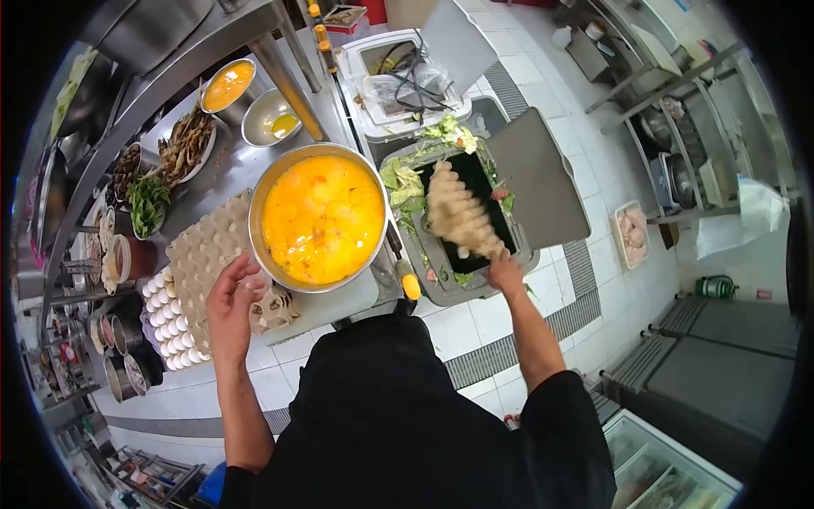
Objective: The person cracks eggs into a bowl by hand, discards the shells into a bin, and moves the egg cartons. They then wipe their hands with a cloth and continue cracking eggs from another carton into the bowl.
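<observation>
Brimming bowl of beaten egg

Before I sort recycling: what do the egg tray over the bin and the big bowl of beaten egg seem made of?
Egg tray: probably moulded paper pulp, matte beige, dimpled, though blurred. Bowl: probably stainless steel, with a shiny grey reflective rim.

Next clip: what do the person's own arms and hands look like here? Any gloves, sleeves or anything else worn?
No gloves are worn, and no watch or wristband shows on the left hand or the right hand. The forearms are uncovered. The right sleeve and the left sleeve are black, begin near the elbows and match the black top. No markings show on the fabric.
</observation>
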Action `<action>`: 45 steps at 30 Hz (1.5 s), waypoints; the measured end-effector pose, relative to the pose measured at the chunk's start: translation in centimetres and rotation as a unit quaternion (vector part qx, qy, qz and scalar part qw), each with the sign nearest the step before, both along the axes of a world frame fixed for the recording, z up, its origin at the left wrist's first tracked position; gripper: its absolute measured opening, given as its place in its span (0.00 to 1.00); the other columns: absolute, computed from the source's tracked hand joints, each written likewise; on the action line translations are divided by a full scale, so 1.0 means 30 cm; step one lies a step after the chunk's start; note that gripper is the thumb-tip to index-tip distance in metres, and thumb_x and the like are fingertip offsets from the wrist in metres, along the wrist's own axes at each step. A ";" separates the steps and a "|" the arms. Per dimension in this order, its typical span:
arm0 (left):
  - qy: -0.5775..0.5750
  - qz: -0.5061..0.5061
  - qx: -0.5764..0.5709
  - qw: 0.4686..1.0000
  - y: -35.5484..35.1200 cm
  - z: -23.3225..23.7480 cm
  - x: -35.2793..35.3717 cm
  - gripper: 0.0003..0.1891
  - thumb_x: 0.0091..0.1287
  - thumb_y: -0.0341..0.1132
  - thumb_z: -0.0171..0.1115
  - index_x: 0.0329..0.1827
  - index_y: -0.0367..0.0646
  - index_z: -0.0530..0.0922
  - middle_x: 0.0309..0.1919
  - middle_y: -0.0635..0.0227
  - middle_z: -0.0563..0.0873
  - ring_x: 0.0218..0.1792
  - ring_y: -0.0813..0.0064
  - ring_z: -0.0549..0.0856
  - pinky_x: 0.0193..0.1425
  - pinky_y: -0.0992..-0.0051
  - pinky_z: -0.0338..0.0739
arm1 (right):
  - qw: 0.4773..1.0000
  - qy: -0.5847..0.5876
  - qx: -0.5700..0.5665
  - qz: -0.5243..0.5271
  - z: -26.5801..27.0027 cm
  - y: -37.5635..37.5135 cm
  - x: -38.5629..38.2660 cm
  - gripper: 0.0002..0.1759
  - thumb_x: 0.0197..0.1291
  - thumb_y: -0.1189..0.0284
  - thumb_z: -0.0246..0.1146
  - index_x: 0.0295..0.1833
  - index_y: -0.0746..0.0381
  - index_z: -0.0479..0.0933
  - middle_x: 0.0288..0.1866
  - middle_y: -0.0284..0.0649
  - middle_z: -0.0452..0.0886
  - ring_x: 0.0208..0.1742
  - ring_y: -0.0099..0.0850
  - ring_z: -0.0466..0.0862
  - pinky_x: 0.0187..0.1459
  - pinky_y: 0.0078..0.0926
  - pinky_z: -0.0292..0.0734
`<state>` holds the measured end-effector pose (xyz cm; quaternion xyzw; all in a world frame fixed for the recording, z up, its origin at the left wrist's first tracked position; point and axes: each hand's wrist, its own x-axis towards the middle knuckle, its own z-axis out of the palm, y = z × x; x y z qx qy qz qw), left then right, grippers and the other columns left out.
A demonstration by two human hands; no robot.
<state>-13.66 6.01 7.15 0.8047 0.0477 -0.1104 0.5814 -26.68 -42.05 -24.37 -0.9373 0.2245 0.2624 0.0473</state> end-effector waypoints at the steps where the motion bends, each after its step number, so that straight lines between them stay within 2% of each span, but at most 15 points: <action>1: -0.011 0.013 -0.001 1.000 0.019 -0.009 -0.011 0.21 0.73 0.31 0.57 0.69 0.37 0.75 0.53 0.63 0.84 0.46 0.78 0.83 0.50 0.77 0.80 | 1.000 -0.007 0.028 -0.009 0.009 0.003 0.015 0.31 0.64 0.52 0.64 0.67 0.58 0.73 0.75 0.52 0.65 0.71 0.51 0.72 0.65 0.60 0.69; 3: -0.002 0.040 0.004 0.999 0.045 -0.014 -0.035 0.21 0.74 0.32 0.57 0.68 0.37 0.76 0.53 0.62 0.85 0.46 0.78 0.83 0.49 0.77 0.80 | 0.998 -0.006 0.058 -0.018 0.014 0.007 -0.017 0.29 0.64 0.54 0.64 0.66 0.58 0.74 0.73 0.52 0.68 0.70 0.52 0.73 0.65 0.57 0.71; 8: 0.007 0.083 0.012 0.996 0.119 -0.048 -0.041 0.19 0.76 0.35 0.58 0.67 0.37 0.77 0.52 0.62 0.85 0.46 0.78 0.83 0.48 0.78 0.80 | 0.955 -0.248 0.122 -0.109 0.106 -0.039 -0.065 0.25 0.63 0.64 0.66 0.63 0.63 0.75 0.62 0.52 0.79 0.62 0.55 0.78 0.64 0.44 0.73; 12: 0.008 0.066 0.017 0.998 0.147 -0.064 -0.017 0.20 0.75 0.34 0.58 0.67 0.37 0.77 0.52 0.63 0.85 0.46 0.79 0.83 0.49 0.78 0.79 | 0.943 -0.310 0.115 -0.029 0.118 0.025 0.019 0.28 0.58 0.71 0.66 0.65 0.63 0.74 0.63 0.54 0.78 0.64 0.54 0.76 0.65 0.44 0.73; 18: 0.006 0.066 0.074 0.995 0.219 -0.044 -0.022 0.20 0.75 0.36 0.58 0.67 0.37 0.76 0.52 0.63 0.85 0.45 0.79 0.83 0.49 0.78 0.79 | 0.980 -0.192 0.056 0.011 0.054 0.075 0.118 0.37 0.50 0.72 0.71 0.69 0.57 0.71 0.69 0.45 0.74 0.70 0.47 0.74 0.68 0.46 0.70; 20: 0.011 0.073 0.099 0.992 0.242 -0.047 -0.045 0.20 0.76 0.37 0.58 0.68 0.38 0.76 0.52 0.64 0.85 0.45 0.78 0.83 0.48 0.78 0.79 | 0.988 -0.145 0.044 0.001 -0.008 0.041 0.118 0.34 0.51 0.70 0.71 0.67 0.54 0.73 0.64 0.43 0.77 0.66 0.47 0.77 0.60 0.53 0.72; 23: 0.023 0.086 0.134 0.987 0.268 -0.054 -0.077 0.21 0.76 0.38 0.59 0.68 0.38 0.76 0.52 0.63 0.86 0.45 0.78 0.83 0.48 0.78 0.79 | 0.982 -0.169 0.075 0.038 -0.016 -0.004 0.093 0.31 0.53 0.67 0.70 0.65 0.56 0.74 0.58 0.42 0.80 0.61 0.47 0.78 0.59 0.49 0.73; 26: 0.013 0.103 0.154 0.983 0.276 -0.044 -0.107 0.22 0.76 0.39 0.59 0.68 0.38 0.76 0.51 0.63 0.86 0.45 0.78 0.83 0.48 0.77 0.79 | 0.968 -0.208 0.115 0.083 0.148 -0.015 0.062 0.29 0.55 0.66 0.69 0.63 0.59 0.75 0.53 0.44 0.82 0.56 0.48 0.79 0.58 0.43 0.74; 31: 0.026 0.151 0.164 0.975 0.266 -0.018 -0.151 0.23 0.73 0.38 0.61 0.68 0.37 0.76 0.54 0.61 0.84 0.47 0.77 0.82 0.51 0.76 0.78 | 0.951 -0.276 0.138 -0.005 0.247 -0.014 0.054 0.27 0.56 0.63 0.71 0.60 0.61 0.77 0.50 0.48 0.82 0.51 0.51 0.79 0.52 0.46 0.76; 33: 0.021 0.156 0.157 0.975 0.243 -0.017 -0.143 0.23 0.73 0.38 0.61 0.68 0.37 0.76 0.54 0.62 0.84 0.47 0.76 0.82 0.52 0.75 0.78 | 0.953 -0.271 0.133 -0.027 0.177 -0.005 0.153 0.29 0.57 0.61 0.71 0.61 0.61 0.76 0.51 0.49 0.82 0.52 0.53 0.80 0.52 0.47 0.77; 36: 0.034 0.152 0.160 0.975 0.169 -0.038 -0.124 0.22 0.73 0.37 0.61 0.68 0.37 0.76 0.54 0.63 0.84 0.48 0.76 0.83 0.54 0.76 0.77 | 0.975 -0.167 0.129 -0.076 -0.068 0.002 0.328 0.31 0.62 0.54 0.67 0.64 0.62 0.76 0.57 0.54 0.82 0.61 0.54 0.80 0.59 0.45 0.76; 38: 0.012 0.068 0.168 0.983 0.145 -0.029 -0.096 0.22 0.74 0.36 0.61 0.67 0.36 0.76 0.55 0.63 0.84 0.49 0.76 0.83 0.55 0.76 0.77 | 0.979 0.027 0.198 -0.033 -0.167 -0.090 0.521 0.33 0.61 0.50 0.67 0.64 0.61 0.77 0.60 0.54 0.83 0.66 0.51 0.79 0.63 0.42 0.75; 41: -0.027 0.122 0.154 0.980 0.229 -0.034 -0.086 0.21 0.75 0.37 0.60 0.67 0.36 0.77 0.52 0.63 0.86 0.47 0.77 0.83 0.51 0.76 0.79 | 0.939 -0.246 0.235 -0.047 0.059 -0.095 0.673 0.30 0.63 0.50 0.65 0.62 0.61 0.81 0.62 0.49 0.84 0.63 0.44 0.83 0.64 0.38 0.75; 43: -0.063 0.204 0.155 0.965 0.345 0.025 -0.095 0.21 0.75 0.38 0.61 0.65 0.36 0.78 0.49 0.64 0.87 0.45 0.78 0.84 0.49 0.76 0.80 | 0.911 -0.323 0.247 -0.067 0.356 -0.058 0.698 0.30 0.67 0.53 0.63 0.66 0.62 0.77 0.56 0.52 0.86 0.59 0.45 0.85 0.60 0.41 0.78; 45: -0.093 0.284 0.144 0.943 0.483 0.066 -0.108 0.20 0.75 0.39 0.61 0.63 0.36 0.79 0.46 0.66 0.87 0.43 0.79 0.84 0.46 0.77 0.80 | 0.844 -0.388 0.341 -0.147 0.556 -0.028 0.672 0.25 0.68 0.58 0.65 0.64 0.61 0.79 0.52 0.42 0.86 0.48 0.32 0.85 0.51 0.32 0.82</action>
